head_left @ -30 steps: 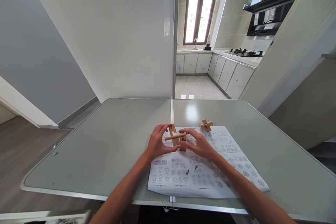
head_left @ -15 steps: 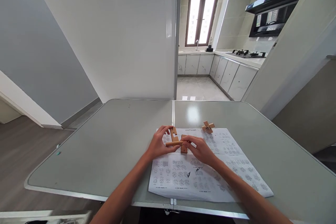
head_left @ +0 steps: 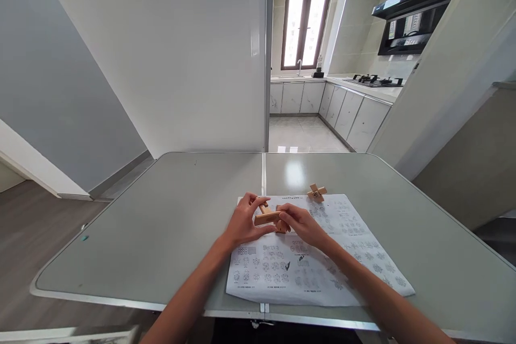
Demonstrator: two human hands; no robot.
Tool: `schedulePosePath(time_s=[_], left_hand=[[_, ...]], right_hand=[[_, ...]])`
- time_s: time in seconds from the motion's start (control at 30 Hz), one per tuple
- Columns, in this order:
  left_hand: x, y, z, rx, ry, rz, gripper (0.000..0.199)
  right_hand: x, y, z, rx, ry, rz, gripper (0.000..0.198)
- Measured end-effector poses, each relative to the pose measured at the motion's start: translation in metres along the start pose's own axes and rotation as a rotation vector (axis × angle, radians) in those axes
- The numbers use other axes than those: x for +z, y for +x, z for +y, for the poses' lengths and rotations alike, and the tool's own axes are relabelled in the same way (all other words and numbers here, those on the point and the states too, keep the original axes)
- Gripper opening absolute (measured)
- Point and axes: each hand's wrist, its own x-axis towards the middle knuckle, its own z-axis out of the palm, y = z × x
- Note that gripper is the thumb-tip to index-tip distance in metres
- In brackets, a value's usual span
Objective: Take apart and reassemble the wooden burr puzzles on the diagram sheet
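Over the upper left of a printed sheet (head_left: 282,293), my two hands hold light-brown wooden puzzle pieces close together. My left hand (head_left: 244,221) has thumb and fingers curled around the left ends of the pieces. One flat wooden puzzle piece (head_left: 266,219) runs sideways between the hands, its broad side toward me. Behind it a second piece (head_left: 265,208) shows partly, near my left fingertips. My right hand (head_left: 302,223) pinches the right end of the sideways piece. Below these fingers another wooden block (head_left: 281,227) is partly hidden; whether the pieces interlock I cannot tell.
A small cross-shaped wooden puzzle (head_left: 316,193) stands at the sheet's far edge. The sheet carries rows of small diagrams and lies across the seam of a grey folding table (head_left: 153,236). A small teal bit (head_left: 84,237) lies near the table's left edge.
The notched piece at my left fingers has tipped from upright to flatter. The sideways piece has turned to show its broad side. The whole view has shifted slightly.
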Motion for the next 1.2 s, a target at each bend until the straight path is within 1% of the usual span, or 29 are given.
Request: schedulePosePath(time_s=[0.03,0.07,0.17,0.2,0.33,0.47,0.53,0.63,0.73,0.83,0.9,1.0,1.2], left_hand=[[0.000,0.000,-0.001,0.013,0.017,-0.011,0.068],[0.001,0.000,-0.003,0.026,0.045,-0.020,0.059],[0.001,-0.001,-0.008,0.073,0.181,-0.039,0.020],[0.001,-0.001,-0.009,0.095,0.223,-0.045,0.017],[0.005,-0.001,-0.012,0.170,0.302,-0.045,0.022],[0.008,-0.001,-0.010,0.198,0.313,-0.055,0.020],[0.008,-0.002,-0.009,0.202,0.310,-0.058,0.020],[0.005,-0.001,-0.007,0.202,0.306,-0.057,0.021],[0.004,0.001,-0.006,0.204,0.329,-0.046,0.025],[0.004,0.003,-0.007,0.203,0.356,-0.037,0.029],[0.004,0.004,-0.008,0.200,0.367,-0.027,0.030],[0.004,0.006,-0.007,0.203,0.369,-0.004,0.029],[0.005,0.006,-0.006,0.214,0.303,0.023,0.029]], right_hand=[[0.000,0.000,-0.002,0.019,0.063,-0.019,0.039],[-0.001,0.000,-0.004,0.036,0.113,-0.030,0.040],[-0.004,0.001,-0.009,0.080,0.218,-0.032,0.040],[-0.005,0.001,-0.010,0.097,0.250,-0.030,0.041],[-0.008,0.001,-0.009,0.152,0.326,-0.027,0.043],[-0.008,0.001,-0.007,0.163,0.328,-0.087,0.043],[-0.008,0.001,-0.006,0.153,0.328,-0.110,0.040],[-0.009,0.001,-0.005,0.145,0.329,-0.105,0.037],[-0.011,0.002,-0.002,0.159,0.343,-0.083,0.039],[-0.012,0.003,0.000,0.201,0.402,-0.080,0.041],[-0.012,0.004,0.001,0.223,0.445,-0.089,0.041],[-0.013,0.004,0.002,0.216,0.479,-0.113,0.040],[-0.014,0.004,0.004,0.244,0.517,-0.160,0.046]])
